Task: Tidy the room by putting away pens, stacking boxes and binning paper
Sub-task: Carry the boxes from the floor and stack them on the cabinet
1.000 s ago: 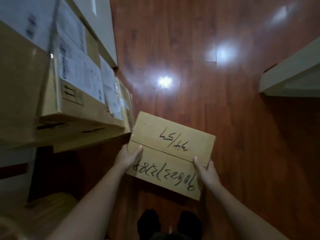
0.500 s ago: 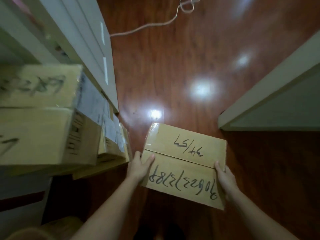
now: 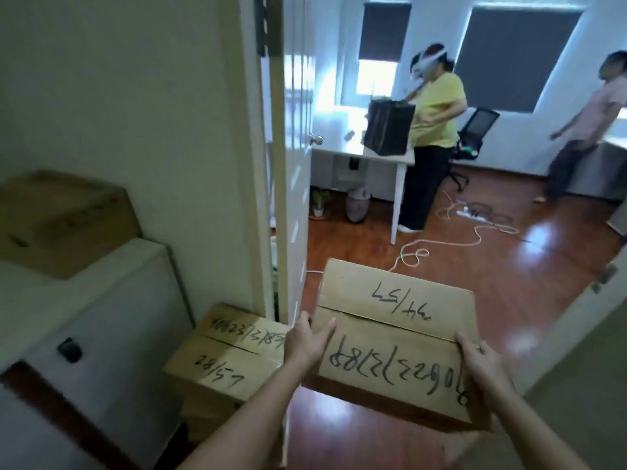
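I hold a brown cardboard box point(image 3: 393, 323) with handwritten black numbers on its taped top, level above the wooden floor in a doorway. My left hand point(image 3: 307, 340) grips its left edge, thumb on top. On its near right corner my right hand point(image 3: 483, 369) grips it. Just left of it, a stack of similar boxes point(image 3: 227, 354) with written numbers stands against the wall, its top a little lower than the held box.
A white cabinet point(image 3: 101, 320) with a dark knob stands at left, a cardboard box point(image 3: 61, 222) on top. The open white door point(image 3: 295, 184) is ahead. Beyond, a person in yellow point(image 3: 431, 137) stands by a white desk point(image 3: 366, 154), another person point(image 3: 576, 130) at right. Cables point(image 3: 475, 228) lie on the floor.
My view has lifted from the floor to the doorway and the room beyond. The box stays in both hands and is now beside the top of the stack.
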Demonstrator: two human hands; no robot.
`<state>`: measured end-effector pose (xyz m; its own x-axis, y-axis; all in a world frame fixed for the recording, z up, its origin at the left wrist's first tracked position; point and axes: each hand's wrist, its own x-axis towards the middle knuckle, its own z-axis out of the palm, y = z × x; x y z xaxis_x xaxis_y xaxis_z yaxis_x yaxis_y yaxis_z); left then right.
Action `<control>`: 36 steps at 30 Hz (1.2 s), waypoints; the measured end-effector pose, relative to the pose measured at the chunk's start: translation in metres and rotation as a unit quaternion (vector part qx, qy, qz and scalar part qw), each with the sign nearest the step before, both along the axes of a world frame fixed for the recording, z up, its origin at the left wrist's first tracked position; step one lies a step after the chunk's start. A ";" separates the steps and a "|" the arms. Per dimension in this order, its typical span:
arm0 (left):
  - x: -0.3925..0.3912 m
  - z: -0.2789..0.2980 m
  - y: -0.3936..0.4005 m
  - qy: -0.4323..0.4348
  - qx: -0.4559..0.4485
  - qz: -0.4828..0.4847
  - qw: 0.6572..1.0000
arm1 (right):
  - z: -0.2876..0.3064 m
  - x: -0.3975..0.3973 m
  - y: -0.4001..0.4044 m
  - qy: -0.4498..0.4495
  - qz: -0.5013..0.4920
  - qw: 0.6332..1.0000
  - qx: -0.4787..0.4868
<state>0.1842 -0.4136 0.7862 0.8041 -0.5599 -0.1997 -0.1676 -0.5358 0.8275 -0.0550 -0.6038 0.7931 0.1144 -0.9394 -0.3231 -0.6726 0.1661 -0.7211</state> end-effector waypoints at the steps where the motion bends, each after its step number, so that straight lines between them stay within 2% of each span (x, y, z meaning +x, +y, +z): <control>1: 0.009 0.015 0.008 0.003 -0.006 0.007 1.000 | 0.016 0.012 0.003 -0.001 0.018 1.000 -0.007; 4: 0.051 0.057 0.060 0.031 -0.059 0.051 0.996 | 0.072 0.079 0.036 -0.039 0.080 0.995 -0.046; 7: 0.096 0.089 0.134 0.025 -0.071 0.118 0.990 | 0.104 0.150 0.082 -0.047 0.168 0.983 -0.065; 11: 0.144 0.107 0.256 0.022 -0.049 0.219 0.974 | 0.111 0.254 0.160 -0.067 0.291 0.953 -0.060; 14: 0.173 0.119 0.340 0.035 -0.044 0.281 0.958 | 0.114 0.319 0.233 -0.095 0.348 0.933 -0.002; 17: 0.204 0.117 0.414 0.049 -0.093 0.317 0.943 | 0.114 0.373 0.301 -0.081 0.390 0.917 0.036; 20: 0.231 0.112 0.460 0.053 -0.085 0.345 0.933 | 0.105 0.409 0.347 -0.063 0.402 0.912 0.056; 24: 0.271 0.099 0.496 0.062 -0.061 0.387 0.918 | 0.085 0.453 0.378 -0.049 0.412 0.905 0.092; 26: 0.291 0.094 0.504 0.016 -0.052 0.414 0.909 | 0.081 0.475 0.383 -0.046 0.425 0.899 0.099; 28: 0.313 0.092 0.506 -0.047 -0.042 0.474 0.878 | 0.092 0.489 0.391 -0.057 0.415 0.893 0.167; 30: 0.333 0.095 0.503 -0.068 -0.038 0.557 0.827 | 0.101 0.503 0.396 -0.046 0.426 0.871 0.241; 33: 0.367 0.089 0.495 -0.013 -0.123 0.602 0.789 | 0.102 0.539 0.403 -0.054 0.456 0.828 0.321; 36: 0.393 0.075 0.479 0.057 -0.178 0.577 0.795 | 0.095 0.582 0.422 -0.073 0.418 0.799 0.426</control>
<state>0.5775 0.0657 0.8611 0.8111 0.5005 -0.3028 0.3534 -0.0069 0.9354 0.5265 -0.1816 0.8877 0.6810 0.0390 -0.7312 -0.7250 0.1759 -0.6658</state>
